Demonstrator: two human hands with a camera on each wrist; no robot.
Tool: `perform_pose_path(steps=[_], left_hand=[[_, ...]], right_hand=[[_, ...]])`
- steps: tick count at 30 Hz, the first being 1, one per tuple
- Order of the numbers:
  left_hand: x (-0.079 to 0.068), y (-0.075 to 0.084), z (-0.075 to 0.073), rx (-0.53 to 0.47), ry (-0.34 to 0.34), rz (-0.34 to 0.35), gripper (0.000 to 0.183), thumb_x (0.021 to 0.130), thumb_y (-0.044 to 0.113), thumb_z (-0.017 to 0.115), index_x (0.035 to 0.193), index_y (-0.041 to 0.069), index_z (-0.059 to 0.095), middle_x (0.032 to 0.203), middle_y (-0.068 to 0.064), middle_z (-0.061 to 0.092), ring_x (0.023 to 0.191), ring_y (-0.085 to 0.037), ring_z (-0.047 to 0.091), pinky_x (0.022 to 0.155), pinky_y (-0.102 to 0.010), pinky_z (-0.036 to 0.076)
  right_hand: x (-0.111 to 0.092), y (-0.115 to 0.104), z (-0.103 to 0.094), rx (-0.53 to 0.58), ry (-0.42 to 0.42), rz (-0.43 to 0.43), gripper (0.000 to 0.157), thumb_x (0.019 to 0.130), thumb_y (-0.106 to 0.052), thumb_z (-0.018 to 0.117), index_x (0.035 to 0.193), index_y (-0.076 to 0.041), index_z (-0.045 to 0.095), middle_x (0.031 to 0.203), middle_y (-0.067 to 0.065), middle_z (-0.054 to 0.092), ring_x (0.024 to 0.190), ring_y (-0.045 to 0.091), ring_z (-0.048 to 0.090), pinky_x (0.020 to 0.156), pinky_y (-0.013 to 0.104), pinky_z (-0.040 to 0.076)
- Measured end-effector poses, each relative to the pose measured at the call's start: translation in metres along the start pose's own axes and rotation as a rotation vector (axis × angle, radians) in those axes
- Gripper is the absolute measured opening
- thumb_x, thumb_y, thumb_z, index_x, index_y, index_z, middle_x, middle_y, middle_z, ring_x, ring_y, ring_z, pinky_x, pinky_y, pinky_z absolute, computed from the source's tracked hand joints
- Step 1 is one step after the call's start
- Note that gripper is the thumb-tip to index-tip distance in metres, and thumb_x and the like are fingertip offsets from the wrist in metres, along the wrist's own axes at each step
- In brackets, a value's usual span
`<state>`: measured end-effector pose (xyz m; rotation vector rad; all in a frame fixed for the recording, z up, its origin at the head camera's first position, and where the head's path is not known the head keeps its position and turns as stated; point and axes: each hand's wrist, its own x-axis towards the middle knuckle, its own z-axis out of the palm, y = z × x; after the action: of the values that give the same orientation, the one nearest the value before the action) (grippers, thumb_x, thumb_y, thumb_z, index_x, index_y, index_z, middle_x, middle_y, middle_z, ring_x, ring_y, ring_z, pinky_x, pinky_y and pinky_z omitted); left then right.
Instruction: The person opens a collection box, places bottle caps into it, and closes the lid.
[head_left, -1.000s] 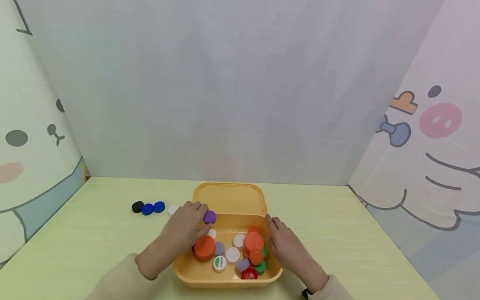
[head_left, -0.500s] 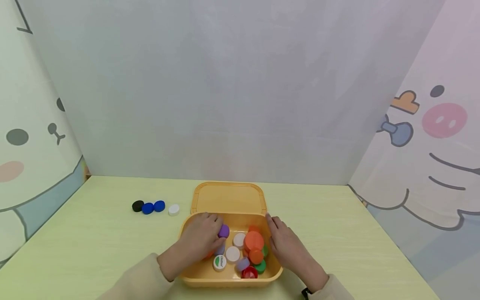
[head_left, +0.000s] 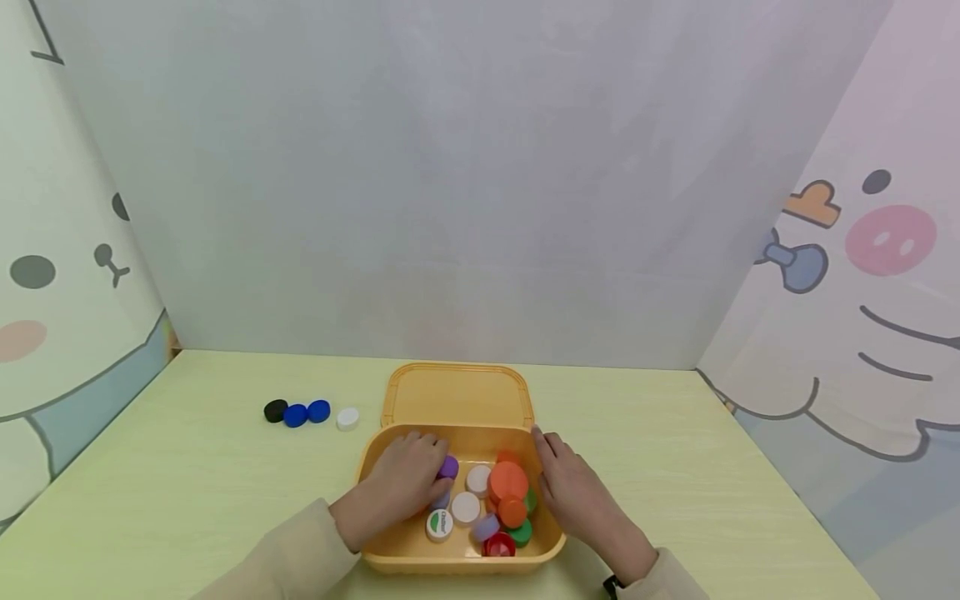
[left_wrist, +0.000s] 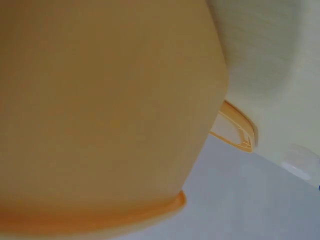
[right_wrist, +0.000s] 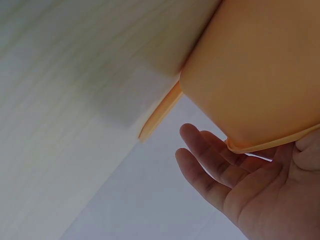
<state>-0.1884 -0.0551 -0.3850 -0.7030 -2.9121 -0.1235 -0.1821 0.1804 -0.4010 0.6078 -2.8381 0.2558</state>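
My left hand (head_left: 406, 477) is down inside the yellow-orange plastic box (head_left: 465, 567), its fingers and thumb around a purple bottle cap (head_left: 448, 467). The hand hides part of that cap and the caps beneath it. Near it lie a pale purple cap (head_left: 441, 500), a white cap with a green print (head_left: 439, 525) and a plain white cap (head_left: 466, 507). My right hand (head_left: 576, 492) rests on the box's right rim. In the right wrist view its fingers (right_wrist: 200, 175) stretch loosely outside the box wall, and the thumb lies at the rim, partly hidden.
The box's lid (head_left: 457, 396) is folded back on the table behind it. Left of the box lie a black cap (head_left: 276, 411), blue caps (head_left: 296, 416) and a white cap (head_left: 347, 418). Orange (head_left: 508, 483), green (head_left: 521, 533) and red caps (head_left: 499, 546) fill the box's right side.
My left hand has carried the purple cap from above the box's back left rim rightward and down into the box. The white cap on the table now shows fully. The right hand stays put.
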Motion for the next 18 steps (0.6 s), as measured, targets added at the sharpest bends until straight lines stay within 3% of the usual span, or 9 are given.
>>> perform_pose_path(steps=[10,18], left_hand=[[0.0028,0.0004,0.0058,0.058,0.009,-0.009,0.034,0.079,0.038,0.068,0.091,0.006,0.063,0.077,-0.002,0.055,0.068,-0.015,0.043,0.063,-0.028,0.042],[0.0025,0.0015,0.0059,0.081,-0.015,-0.034,0.036,0.080,0.039,0.067,0.094,0.006,0.063,0.080,-0.004,0.057,0.070,-0.016,0.044,0.068,-0.029,0.044]], right_hand=[[-0.0012,-0.0007,-0.0005,0.002,0.005,0.002,0.049,0.088,-0.007,0.051,0.134,0.004,0.039,0.115,0.014,0.051,0.091,0.020,0.052,0.079,0.037,0.049],[-0.0013,-0.0016,-0.0014,-0.001,0.009,0.005,0.049,0.088,-0.007,0.051,0.135,0.004,0.039,0.115,0.014,0.051,0.090,0.020,0.052,0.079,0.037,0.049]])
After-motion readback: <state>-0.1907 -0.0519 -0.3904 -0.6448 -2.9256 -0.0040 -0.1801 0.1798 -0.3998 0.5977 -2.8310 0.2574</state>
